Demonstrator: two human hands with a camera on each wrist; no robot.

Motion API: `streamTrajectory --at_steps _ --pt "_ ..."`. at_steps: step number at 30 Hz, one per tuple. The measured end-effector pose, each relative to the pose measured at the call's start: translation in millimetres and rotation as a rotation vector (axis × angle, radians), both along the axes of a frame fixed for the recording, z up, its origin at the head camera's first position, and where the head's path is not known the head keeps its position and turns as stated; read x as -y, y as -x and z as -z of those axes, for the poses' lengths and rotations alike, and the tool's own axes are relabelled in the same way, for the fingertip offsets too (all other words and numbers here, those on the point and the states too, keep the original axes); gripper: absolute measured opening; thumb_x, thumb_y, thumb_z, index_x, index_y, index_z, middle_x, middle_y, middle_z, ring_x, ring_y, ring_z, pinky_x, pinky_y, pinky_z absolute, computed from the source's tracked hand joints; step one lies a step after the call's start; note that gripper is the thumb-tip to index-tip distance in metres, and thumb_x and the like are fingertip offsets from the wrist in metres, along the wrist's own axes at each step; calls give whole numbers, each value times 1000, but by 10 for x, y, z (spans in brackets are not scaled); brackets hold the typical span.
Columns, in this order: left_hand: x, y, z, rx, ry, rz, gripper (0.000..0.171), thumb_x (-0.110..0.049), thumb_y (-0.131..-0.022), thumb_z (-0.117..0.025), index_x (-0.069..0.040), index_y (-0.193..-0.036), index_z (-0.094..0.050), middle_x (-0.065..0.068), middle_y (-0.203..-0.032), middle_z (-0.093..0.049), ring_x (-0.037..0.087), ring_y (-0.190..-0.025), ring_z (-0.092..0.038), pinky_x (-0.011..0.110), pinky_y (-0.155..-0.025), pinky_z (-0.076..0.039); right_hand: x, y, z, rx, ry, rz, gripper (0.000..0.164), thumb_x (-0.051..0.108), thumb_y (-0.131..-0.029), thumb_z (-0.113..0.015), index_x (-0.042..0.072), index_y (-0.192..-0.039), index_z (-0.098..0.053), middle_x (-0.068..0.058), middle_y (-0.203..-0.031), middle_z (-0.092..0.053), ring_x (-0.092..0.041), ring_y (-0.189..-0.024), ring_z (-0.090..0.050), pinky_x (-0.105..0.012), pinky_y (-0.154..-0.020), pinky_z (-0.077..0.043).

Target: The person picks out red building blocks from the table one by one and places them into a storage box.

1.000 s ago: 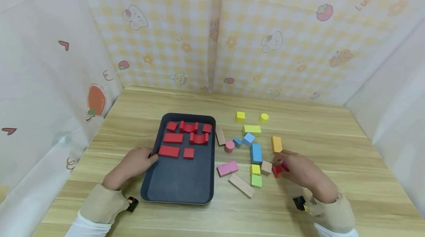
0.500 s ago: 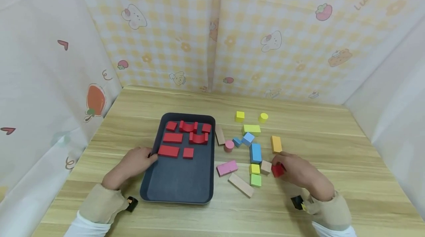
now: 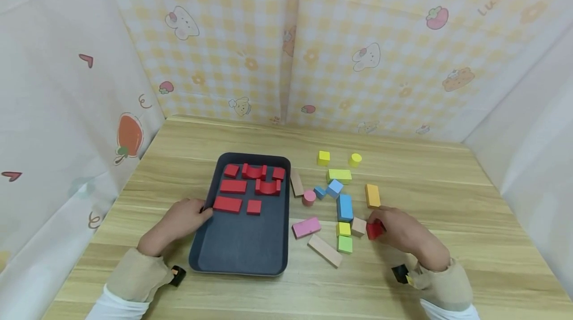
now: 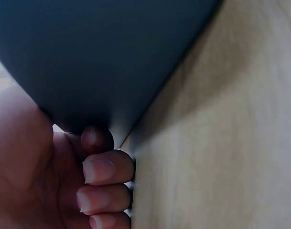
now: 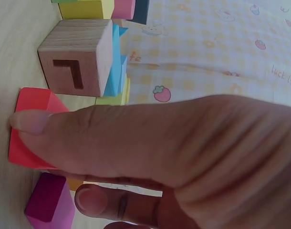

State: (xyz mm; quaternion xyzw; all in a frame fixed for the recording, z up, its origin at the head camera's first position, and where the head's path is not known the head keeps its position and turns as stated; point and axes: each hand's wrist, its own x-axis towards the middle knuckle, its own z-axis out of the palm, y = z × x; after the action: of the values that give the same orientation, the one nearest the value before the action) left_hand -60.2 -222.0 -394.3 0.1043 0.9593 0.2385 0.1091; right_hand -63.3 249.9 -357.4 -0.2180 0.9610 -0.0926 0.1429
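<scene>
At the table's left my left hand grips the left wall of a dark tray. In the left wrist view its curled fingers lie under and beside the tray wall. Several red blocks lie in the tray's far half, two of them with curved hollows. On the right, my right hand pinches a red block standing on the table. The right wrist view shows the thumb across this block; the opposing fingertip is hidden. A purple block is just beside it, hidden in the head view.
Beside the red block stands a plain wooden cube. Loose blocks spread between tray and right hand, including a blue block, a pink block, an orange block and a wooden plank. A patterned curtain borders the table's back.
My right hand has shifted slightly and its fingers have closed over the red block. The purple block, visible a second ago, is now covered in the head view. My left hand stays put.
</scene>
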Motion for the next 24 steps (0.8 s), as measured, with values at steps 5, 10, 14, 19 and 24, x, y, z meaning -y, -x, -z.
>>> streamTrajectory --at_steps 5,10,14,19,24 --pt "9 -14 0 3 0 -3 27 -21 -89 -46 -13 -64 -52 -1 -56 -42 15 -53 -40 30 -51 -33 -1 -7 -24 -14 6 -6 26 3 -67 -76 12 -88 -63 2 -83 -57 -14 -73 -49 -32 -64 -46" --pt "14 -17 16 -1 2 -5 28 -21 -89 -46 -13 -63 -51 -1 -55 -42 15 -52 -39 30 -50 -33 9 -6 -41 -27 -1 -14 25 5 -67 -77 12 -88 -64 3 -81 -56 -13 -70 -47 -31 -63 -45" --pt "7 -21 36 1 5 -5 29 -21 -90 -45 -14 -62 -50 -1 -55 -41 15 -53 -39 30 -51 -33 19 -12 -60 -50 -19 -24 24 7 -68 -76 11 -89 -64 2 -80 -55 -11 -68 -46 -30 -62 -45" --pt "-2 -9 26 -5 -5 -1 30 -21 -90 -45 -14 -62 -48 -1 -55 -40 15 -52 -38 30 -50 -32 31 -30 -103 -80 -26 -32 24 10 -69 -77 10 -90 -64 2 -80 -56 -11 -67 -46 -30 -61 -45" --pt "-3 -4 6 -6 -10 0 30 -21 -90 -45 -14 -61 -47 -1 -54 -40 15 -51 -37 30 -50 -32 69 -32 -173 -93 -18 -36 23 11 -69 -77 11 -89 -65 2 -79 -56 -11 -66 -46 -30 -61 -46"
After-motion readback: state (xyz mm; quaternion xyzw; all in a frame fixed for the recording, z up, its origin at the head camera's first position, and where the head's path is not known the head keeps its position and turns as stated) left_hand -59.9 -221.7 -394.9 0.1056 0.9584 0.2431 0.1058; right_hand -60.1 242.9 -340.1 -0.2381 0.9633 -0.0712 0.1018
